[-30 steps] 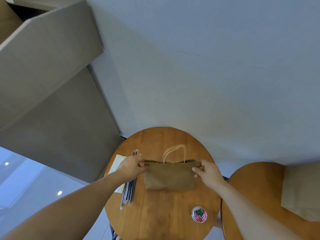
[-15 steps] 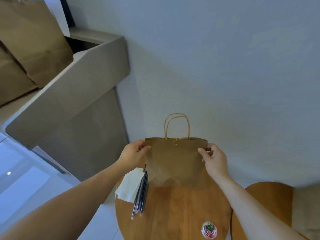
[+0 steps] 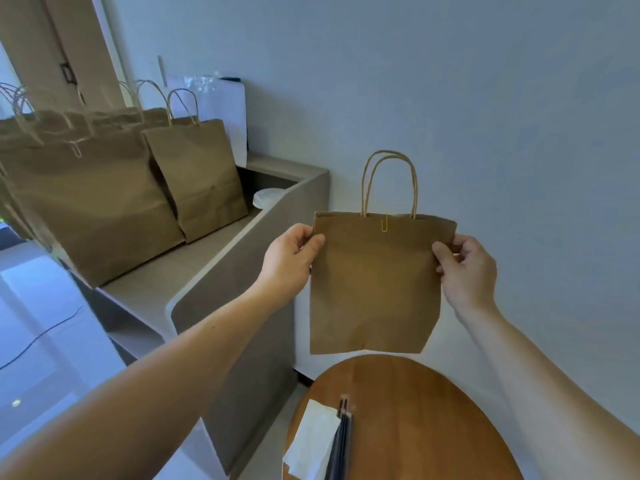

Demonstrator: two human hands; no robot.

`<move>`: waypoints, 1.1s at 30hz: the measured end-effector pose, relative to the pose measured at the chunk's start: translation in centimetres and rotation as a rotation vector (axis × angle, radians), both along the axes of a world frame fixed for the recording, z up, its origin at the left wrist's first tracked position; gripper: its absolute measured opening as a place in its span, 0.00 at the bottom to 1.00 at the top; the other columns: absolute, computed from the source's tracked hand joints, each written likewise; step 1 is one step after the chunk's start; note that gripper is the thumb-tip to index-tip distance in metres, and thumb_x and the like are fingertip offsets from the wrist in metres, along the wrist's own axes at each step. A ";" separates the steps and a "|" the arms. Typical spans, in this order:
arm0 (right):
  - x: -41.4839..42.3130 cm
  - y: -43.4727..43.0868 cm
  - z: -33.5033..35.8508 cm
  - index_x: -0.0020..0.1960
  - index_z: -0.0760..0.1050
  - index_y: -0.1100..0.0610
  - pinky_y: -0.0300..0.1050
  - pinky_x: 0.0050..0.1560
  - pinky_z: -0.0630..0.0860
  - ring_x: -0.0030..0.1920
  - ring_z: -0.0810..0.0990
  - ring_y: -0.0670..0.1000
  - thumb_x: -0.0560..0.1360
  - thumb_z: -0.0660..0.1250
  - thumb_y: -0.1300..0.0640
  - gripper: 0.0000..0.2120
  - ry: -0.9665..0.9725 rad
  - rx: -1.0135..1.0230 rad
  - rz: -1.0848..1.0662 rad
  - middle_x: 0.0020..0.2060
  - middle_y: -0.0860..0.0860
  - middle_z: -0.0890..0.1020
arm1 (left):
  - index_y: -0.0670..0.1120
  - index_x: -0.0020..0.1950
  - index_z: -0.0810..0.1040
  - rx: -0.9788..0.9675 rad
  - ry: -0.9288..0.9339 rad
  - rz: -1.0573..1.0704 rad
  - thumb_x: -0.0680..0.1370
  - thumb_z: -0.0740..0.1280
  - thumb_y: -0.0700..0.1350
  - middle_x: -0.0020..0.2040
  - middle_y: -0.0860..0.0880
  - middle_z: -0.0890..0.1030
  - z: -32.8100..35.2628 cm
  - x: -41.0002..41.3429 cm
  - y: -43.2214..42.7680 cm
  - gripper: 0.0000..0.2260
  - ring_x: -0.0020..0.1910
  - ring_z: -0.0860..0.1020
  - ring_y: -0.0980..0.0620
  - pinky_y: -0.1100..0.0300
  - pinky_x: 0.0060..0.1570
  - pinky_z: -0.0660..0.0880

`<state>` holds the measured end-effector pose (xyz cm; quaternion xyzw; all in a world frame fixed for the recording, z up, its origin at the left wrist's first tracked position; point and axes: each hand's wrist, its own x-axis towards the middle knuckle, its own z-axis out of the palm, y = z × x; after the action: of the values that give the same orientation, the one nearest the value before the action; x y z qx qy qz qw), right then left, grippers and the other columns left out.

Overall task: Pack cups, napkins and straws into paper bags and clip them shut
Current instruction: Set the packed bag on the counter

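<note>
**One more bag, clipped and held up over the desk**

The grey ledge to the left carries the packed bags, probably parked there to keep the work surface free. I count two clearly, a big one at the front and a smaller one beside it. More handles show behind, too blurred to count. A white round stack sits further back on the ledge; cups or lids, I cannot tell.

The round wooden desk lies below, with supplies at its left edge.

The one paper bag in play hangs in the air above the desk's far edge, clear of the wood, its two handles upright. The left hand and right hand each pinch an upper side edge, thumb in front and fingers clamped behind. That keeps the mouth flat and level, and I'd say it is headed for the ledge.

One white napkin lies on the desk, partly under a bundle of dark straws I cannot count.

A single yellow clip sits on the bag's top edge, beside the left handle root, holding the mouth together.
</note>
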<state>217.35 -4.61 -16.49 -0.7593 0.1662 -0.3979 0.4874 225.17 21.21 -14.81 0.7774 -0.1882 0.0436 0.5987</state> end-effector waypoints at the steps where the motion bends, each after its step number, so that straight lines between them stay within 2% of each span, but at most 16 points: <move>1: 0.8 0.3 1.0 0.46 0.75 0.46 0.43 0.40 0.76 0.29 0.76 0.40 0.78 0.68 0.54 0.04 -0.017 -0.001 0.010 0.33 0.46 0.79 | 0.51 0.47 0.79 -0.015 -0.020 0.014 0.81 0.65 0.49 0.40 0.50 0.84 1.1 0.3 0.4 0.06 0.37 0.80 0.55 0.52 0.43 0.80; 3: 2.4 1.0 3.1 0.48 0.75 0.48 0.44 0.40 0.75 0.29 0.76 0.40 0.78 0.67 0.53 0.02 -0.055 -0.011 0.042 0.33 0.46 0.79 | 0.49 0.47 0.79 -0.040 -0.065 0.055 0.81 0.66 0.49 0.41 0.47 0.83 3.3 0.7 1.2 0.06 0.36 0.79 0.53 0.52 0.42 0.80; 6: 4.9 2.2 6.6 0.48 0.75 0.45 0.41 0.40 0.75 0.29 0.76 0.38 0.79 0.66 0.53 0.03 -0.121 -0.031 0.111 0.37 0.43 0.79 | 0.49 0.44 0.79 -0.053 -0.152 0.150 0.80 0.67 0.49 0.38 0.48 0.82 6.6 1.3 2.9 0.07 0.33 0.77 0.55 0.59 0.36 0.77; 9: 7.5 3.9 10.4 0.49 0.75 0.45 0.36 0.39 0.74 0.30 0.76 0.37 0.79 0.66 0.52 0.02 -0.184 -0.043 0.179 0.40 0.40 0.80 | 0.49 0.44 0.79 -0.029 -0.218 0.222 0.80 0.67 0.50 0.40 0.45 0.83 10.1 2.0 5.0 0.07 0.33 0.79 0.51 0.53 0.38 0.79; 11: 9.2 5.5 12.9 0.49 0.75 0.45 0.34 0.38 0.73 0.30 0.76 0.38 0.79 0.66 0.53 0.02 -0.217 -0.057 0.226 0.41 0.40 0.79 | 0.50 0.43 0.79 -0.031 -0.269 0.275 0.80 0.67 0.50 0.38 0.45 0.83 12.3 2.6 6.6 0.07 0.32 0.78 0.52 0.53 0.35 0.78; 13: 11.0 7.3 15.4 0.50 0.76 0.47 0.33 0.38 0.73 0.32 0.76 0.39 0.79 0.66 0.53 0.02 -0.241 -0.075 0.271 0.41 0.40 0.79 | 0.50 0.42 0.79 -0.048 -0.312 0.323 0.79 0.68 0.50 0.38 0.44 0.83 14.3 3.2 8.4 0.07 0.32 0.78 0.51 0.50 0.36 0.80; 15: 13.0 9.2 17.6 0.51 0.76 0.48 0.36 0.41 0.74 0.35 0.77 0.40 0.79 0.66 0.54 0.02 -0.263 -0.094 0.313 0.41 0.40 0.79 | 0.51 0.43 0.80 -0.057 -0.353 0.359 0.79 0.68 0.50 0.38 0.47 0.84 16.1 4.1 10.4 0.07 0.34 0.80 0.51 0.50 0.39 0.81; 19: 17.4 13.5 20.4 0.50 0.76 0.49 0.47 0.50 0.79 0.40 0.78 0.47 0.78 0.66 0.55 0.02 -0.279 -0.112 0.403 0.41 0.43 0.79 | 0.52 0.41 0.79 -0.058 -0.404 0.440 0.78 0.69 0.50 0.34 0.51 0.82 18.6 6.6 14.7 0.07 0.33 0.81 0.51 0.56 0.33 0.79; 23: 22.0 17.7 21.0 0.51 0.76 0.52 0.51 0.52 0.79 0.42 0.78 0.49 0.79 0.65 0.56 0.03 -0.223 -0.088 0.482 0.42 0.47 0.80 | 0.53 0.38 0.79 -0.056 -0.394 0.491 0.77 0.69 0.49 0.30 0.51 0.80 19.1 9.2 18.6 0.08 0.31 0.80 0.50 0.56 0.32 0.78; 26: 25.8 20.4 19.9 0.47 0.75 0.51 0.47 0.45 0.79 0.38 0.77 0.47 0.79 0.65 0.57 0.03 -0.160 -0.050 0.531 0.40 0.48 0.79 | 0.49 0.39 0.80 -0.032 -0.361 0.488 0.76 0.70 0.49 0.32 0.46 0.82 18.4 11.6 21.2 0.07 0.31 0.81 0.46 0.53 0.35 0.80; 29: 29.3 22.7 17.7 0.44 0.74 0.52 0.44 0.38 0.75 0.33 0.76 0.46 0.79 0.65 0.58 0.06 -0.080 -0.031 0.566 0.36 0.49 0.78 | 0.48 0.40 0.80 0.006 -0.332 0.497 0.77 0.69 0.48 0.31 0.47 0.82 16.4 13.7 23.0 0.07 0.29 0.81 0.49 0.56 0.31 0.77; 33: 34.5 24.2 13.6 0.44 0.75 0.56 0.46 0.35 0.76 0.31 0.76 0.48 0.80 0.64 0.59 0.06 0.067 -0.032 0.601 0.34 0.52 0.78 | 0.46 0.39 0.78 0.113 -0.318 0.546 0.78 0.69 0.46 0.30 0.46 0.82 12.5 16.7 23.4 0.09 0.28 0.81 0.50 0.56 0.33 0.78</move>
<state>251.80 19.58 -2.85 -0.7947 -0.0561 -0.2130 0.5657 241.83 44.60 -2.30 0.8146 -0.0660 0.3131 0.4838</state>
